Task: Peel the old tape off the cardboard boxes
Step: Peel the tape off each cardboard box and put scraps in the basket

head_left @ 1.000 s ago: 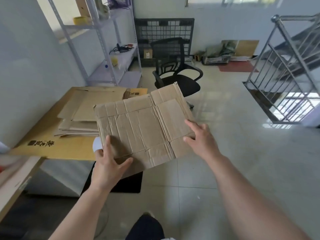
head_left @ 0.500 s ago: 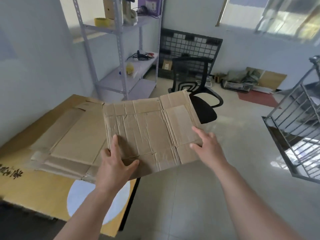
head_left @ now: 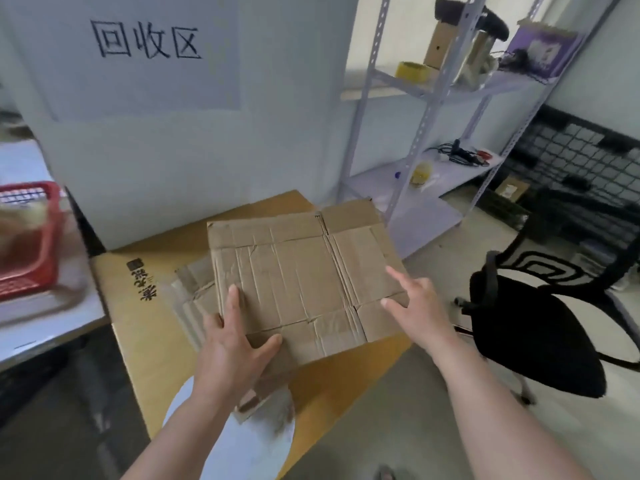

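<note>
A flattened box [head_left: 294, 271], creased and brown, is held nearly level just above a stack of cardboard [head_left: 188, 289]. The stack is laid on a large yellow sheet [head_left: 138, 341] printed with dark characters. The near left corner of the box is grasped by the left hand [head_left: 232, 351]: the forefinger and thumb are pressed on the top face, and the remaining fingers are hidden at the edge. The right hand [head_left: 420, 306] is placed at the right edge of the box, its fingers [head_left: 398, 278] straight, spread and released, with the thumb touching the top face. Whether any tape is left on the box cannot be told. A red basket [head_left: 38, 237] is seen on a white counter [head_left: 52, 323] at the left, blurred. A sign [head_left: 149, 43] with three characters is fixed to the wall. A metal shelf [head_left: 429, 133] carrying a roll of tape [head_left: 412, 69] is seen behind, and a black chair [head_left: 536, 334] at the right
</note>
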A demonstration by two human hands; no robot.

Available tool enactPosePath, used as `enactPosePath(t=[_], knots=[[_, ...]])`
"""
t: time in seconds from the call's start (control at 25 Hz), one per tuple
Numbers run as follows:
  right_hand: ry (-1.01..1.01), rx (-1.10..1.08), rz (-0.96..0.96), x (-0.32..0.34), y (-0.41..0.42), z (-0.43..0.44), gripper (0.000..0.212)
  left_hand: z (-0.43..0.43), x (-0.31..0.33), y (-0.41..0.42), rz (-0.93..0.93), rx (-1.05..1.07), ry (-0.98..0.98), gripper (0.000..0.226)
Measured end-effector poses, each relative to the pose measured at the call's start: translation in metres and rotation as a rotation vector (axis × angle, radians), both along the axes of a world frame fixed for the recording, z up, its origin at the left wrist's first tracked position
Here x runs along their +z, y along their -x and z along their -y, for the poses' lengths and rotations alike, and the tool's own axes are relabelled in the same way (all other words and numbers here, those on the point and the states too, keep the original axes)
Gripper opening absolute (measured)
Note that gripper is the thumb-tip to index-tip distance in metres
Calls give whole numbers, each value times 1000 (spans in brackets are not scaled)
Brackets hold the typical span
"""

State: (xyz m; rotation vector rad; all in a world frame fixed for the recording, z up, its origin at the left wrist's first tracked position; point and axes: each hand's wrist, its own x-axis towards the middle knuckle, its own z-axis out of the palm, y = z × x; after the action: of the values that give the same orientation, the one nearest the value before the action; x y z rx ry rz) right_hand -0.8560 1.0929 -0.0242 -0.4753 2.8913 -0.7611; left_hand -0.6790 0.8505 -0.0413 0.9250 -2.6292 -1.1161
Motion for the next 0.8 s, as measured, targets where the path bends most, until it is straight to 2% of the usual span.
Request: enactPosePath(t=[0.16, 0.48, 0.56, 0.64, 0.72, 0.8], knots=[[6, 227, 39, -17, 61, 30, 60, -9, -11, 10, 40, 206, -19, 105], [-264, 557, 88, -58, 121, 54, 59, -50, -36, 30, 337, 512, -62, 95], [-379, 589, -31, -63, 119, 60, 59, -57, -39, 33, 408, 538, -2, 91], [-390, 628, -145, -66, 111, 73, 59, -61, -42, 40, 494, 543, 180, 84], [-326, 739, -200, -69, 96, 91, 60, -63, -48, 50, 547, 436, 300, 73], [-297, 842, -206, -74, 80, 105, 63, -63, -56, 58, 553, 294, 328, 64]])
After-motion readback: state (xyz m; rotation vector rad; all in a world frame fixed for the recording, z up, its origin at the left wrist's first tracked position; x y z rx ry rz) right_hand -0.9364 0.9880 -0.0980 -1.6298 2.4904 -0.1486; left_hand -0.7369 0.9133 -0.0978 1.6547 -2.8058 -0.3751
